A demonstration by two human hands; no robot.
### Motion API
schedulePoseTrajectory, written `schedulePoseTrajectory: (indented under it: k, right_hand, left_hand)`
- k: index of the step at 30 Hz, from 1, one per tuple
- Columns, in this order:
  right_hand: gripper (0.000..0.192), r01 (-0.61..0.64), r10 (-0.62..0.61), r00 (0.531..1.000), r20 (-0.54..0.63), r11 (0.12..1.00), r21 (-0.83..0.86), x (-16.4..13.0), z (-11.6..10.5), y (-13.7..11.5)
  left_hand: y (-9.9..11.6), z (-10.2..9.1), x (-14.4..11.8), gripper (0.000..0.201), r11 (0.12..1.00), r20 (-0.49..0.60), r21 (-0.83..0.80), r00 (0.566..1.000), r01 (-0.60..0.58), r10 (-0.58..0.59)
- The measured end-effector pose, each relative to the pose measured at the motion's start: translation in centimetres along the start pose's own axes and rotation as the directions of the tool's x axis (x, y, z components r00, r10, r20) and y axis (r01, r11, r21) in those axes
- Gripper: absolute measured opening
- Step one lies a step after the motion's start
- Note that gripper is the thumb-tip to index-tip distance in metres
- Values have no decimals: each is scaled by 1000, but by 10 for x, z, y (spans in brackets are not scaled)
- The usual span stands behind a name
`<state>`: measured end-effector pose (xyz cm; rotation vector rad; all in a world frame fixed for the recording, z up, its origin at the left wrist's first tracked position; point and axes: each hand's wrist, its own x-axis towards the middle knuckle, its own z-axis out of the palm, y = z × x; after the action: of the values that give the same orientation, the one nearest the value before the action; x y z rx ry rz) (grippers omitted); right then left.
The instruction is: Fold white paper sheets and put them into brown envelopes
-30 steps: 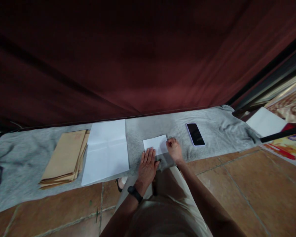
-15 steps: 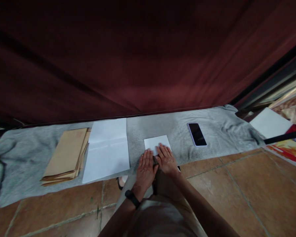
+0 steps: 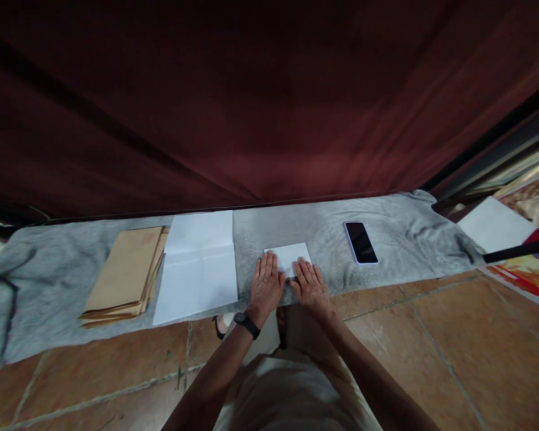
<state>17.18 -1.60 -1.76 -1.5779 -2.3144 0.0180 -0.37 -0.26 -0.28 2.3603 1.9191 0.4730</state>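
Both hands lie flat, fingers spread, on a small folded white sheet of paper point(image 3: 288, 256) that rests on a long grey cloth point(image 3: 323, 230) laid over the brown tiled floor point(image 3: 431, 335). The left hand point(image 3: 266, 282), with a black band point(image 3: 247, 324) on its wrist, presses the paper's left part; the right hand point(image 3: 311, 286) presses its right near edge. The two hands sit just beside each other with a narrow gap between them.

Half a second ago the hands were touching and lower on the paper; now the left has slid further up the sheet and they have drawn slightly apart. A second ago the right hand was curled at the paper's right edge rather than flat.

To the left lies a larger creased white sheet point(image 3: 197, 266), and beside that a stack of tan envelopes point(image 3: 123, 275), probably several deep. A dark phone with a pale rim point(image 3: 360, 242) lies well to the right on the cloth. A dark red curtain point(image 3: 251, 108) hangs behind.
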Motion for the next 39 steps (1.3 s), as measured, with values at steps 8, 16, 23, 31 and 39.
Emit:
schedulePoseTrajectory:
  k: [8, 16, 23, 31, 39]
  right_hand:
    - [59, 11, -10, 999, 41, 1000, -20, -12, -10, 5]
    - [61, -43, 43, 998, 39, 999, -9, -21, -19, 9]
    - [52, 82, -89, 990, 107, 994, 74, -3, -10, -26]
    - [56, -7, 4, 995, 95, 1000, 30, -15, -17, 2]
    - [55, -54, 53, 997, 51, 999, 7, -20, -20, 27]
  left_hand:
    - [-13, 4, 9, 64, 998, 13, 14, 998, 61, -62]
    - [-13, 4, 9, 65, 998, -22, -12, 997, 69, -69]
    - [-14, 2, 8, 64, 999, -7, -12, 999, 53, -53]
    - [-15, 4, 8, 64, 998, -35, -25, 998, 57, -58]
    - [-18, 6, 7, 61, 995, -53, -82, 997, 49, -53]
